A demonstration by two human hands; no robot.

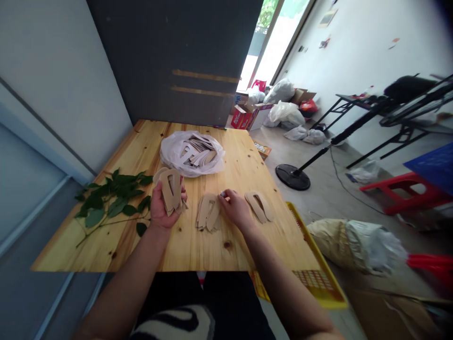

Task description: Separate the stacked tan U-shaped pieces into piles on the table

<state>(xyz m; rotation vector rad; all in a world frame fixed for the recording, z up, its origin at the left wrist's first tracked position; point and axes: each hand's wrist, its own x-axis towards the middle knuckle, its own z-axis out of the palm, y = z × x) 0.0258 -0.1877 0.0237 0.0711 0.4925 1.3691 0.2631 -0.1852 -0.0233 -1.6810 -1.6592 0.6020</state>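
Note:
My left hand (163,206) is wrapped round a stack of tan cardboard cutouts (171,188), oval pieces with a narrow slot, held upright above the table. My right hand (235,206) has its fingers pinched at the right edge of a second pile of cutouts (208,212) lying on the wood; whatever is between the fingertips is too small to make out. To the right of that hand lies a smaller group of the same cutouts (259,207). Behind both hands, a translucent plastic bag (170,158) stands open, full of loose cardboard pieces (200,152).
A leafy green branch (116,198) lies on the left of the wooden table (244,252). A yellow plastic crate (327,288) stands below its right edge. A dark panel (177,42) rises behind. On the floor are a black stand base (293,177), bags and boxes.

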